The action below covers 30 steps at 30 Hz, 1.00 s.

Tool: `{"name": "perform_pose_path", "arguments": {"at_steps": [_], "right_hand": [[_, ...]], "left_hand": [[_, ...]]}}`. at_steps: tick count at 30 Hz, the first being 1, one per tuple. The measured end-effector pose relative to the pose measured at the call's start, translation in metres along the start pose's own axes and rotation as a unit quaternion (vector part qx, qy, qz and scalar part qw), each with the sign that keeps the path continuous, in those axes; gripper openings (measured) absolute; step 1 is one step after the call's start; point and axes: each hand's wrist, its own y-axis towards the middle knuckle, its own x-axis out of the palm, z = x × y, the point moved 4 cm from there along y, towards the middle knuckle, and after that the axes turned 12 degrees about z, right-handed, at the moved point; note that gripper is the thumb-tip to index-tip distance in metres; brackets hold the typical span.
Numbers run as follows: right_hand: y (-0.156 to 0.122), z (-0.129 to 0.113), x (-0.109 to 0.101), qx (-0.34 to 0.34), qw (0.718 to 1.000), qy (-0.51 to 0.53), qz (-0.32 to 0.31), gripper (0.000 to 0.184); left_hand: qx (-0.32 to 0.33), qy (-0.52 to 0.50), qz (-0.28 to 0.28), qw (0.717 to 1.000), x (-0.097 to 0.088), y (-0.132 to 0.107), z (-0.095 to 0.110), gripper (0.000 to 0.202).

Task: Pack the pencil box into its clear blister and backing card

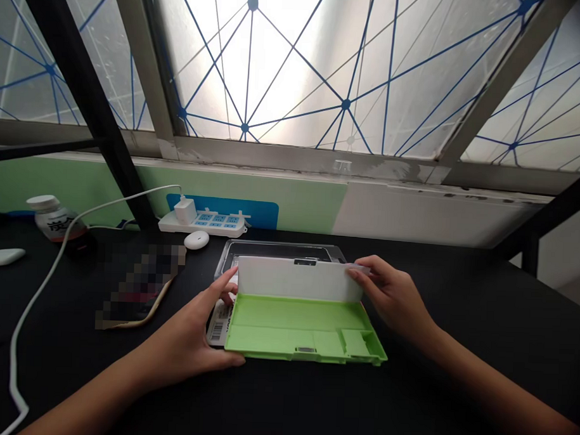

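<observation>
A green plastic pencil box (298,325) lies open on the table, its shallow compartments facing up. Its white inner lid (292,279) stands nearly upright along the far edge. My left hand (191,334) grips the box's left end, with the thumb up against the lid's left side. My right hand (392,294) pinches the lid's upper right corner between fingers and thumb. A card with a barcode (218,323) pokes out under the box's left end, partly hidden by my left hand. Behind the lid stands a clear plastic case (279,250).
The black table (455,382) holds a white power strip (201,222) with a plugged-in charger and a white cable, a labelled bottle (56,219), a round white object (196,240), a white oval object (3,257) and a pixelated item (138,285). A window rises behind.
</observation>
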Motion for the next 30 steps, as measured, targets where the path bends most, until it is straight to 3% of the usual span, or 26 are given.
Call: {"name": "perform_pose_path", "arguments": {"at_steps": [3,5,9,11,14,18,20,24,27,30], "right_hand": [[-0.011,-0.001,-0.008,-0.074,0.997,-0.002,-0.023,0.021],[-0.026,-0.001,-0.013,-0.134,0.988,-0.007,-0.075,0.022],[-0.057,0.001,-0.019,-0.21,0.969,-0.039,-0.124,0.049],[-0.064,0.005,-0.019,-0.186,0.975,-0.045,-0.112,0.055],[-0.062,0.011,-0.017,-0.086,0.99,-0.042,-0.106,0.04],[-0.044,0.01,-0.01,0.006,0.987,-0.069,-0.145,0.04],[-0.033,0.004,-0.009,-0.011,0.982,-0.101,-0.16,0.041],[-0.021,-0.017,-0.004,-0.116,0.959,-0.195,-0.17,0.038],[-0.026,-0.036,0.008,-0.181,0.939,-0.234,-0.175,0.031],[-0.035,-0.055,0.025,-0.203,0.937,-0.215,-0.189,0.029]], "left_hand": [[-0.002,-0.011,0.007,1.0,-0.002,0.001,0.001,0.115],[-0.01,-0.013,0.01,1.0,-0.002,0.002,-0.002,0.098],[-0.01,-0.018,0.005,1.0,-0.003,0.004,-0.007,0.061],[0.003,-0.03,0.004,1.0,-0.004,0.005,-0.006,0.057],[0.031,-0.057,-0.015,0.998,-0.006,0.007,0.0,0.056],[0.038,-0.019,-0.019,0.999,-0.006,0.01,0.009,0.048],[0.023,0.011,-0.011,1.0,-0.005,0.011,0.01,0.04],[-0.004,0.046,-0.032,0.998,-0.001,0.011,0.008,0.043],[-0.013,0.076,-0.025,0.997,0.0,0.01,0.007,0.045],[-0.021,0.08,0.007,0.997,-0.003,0.007,0.006,0.041]]}}
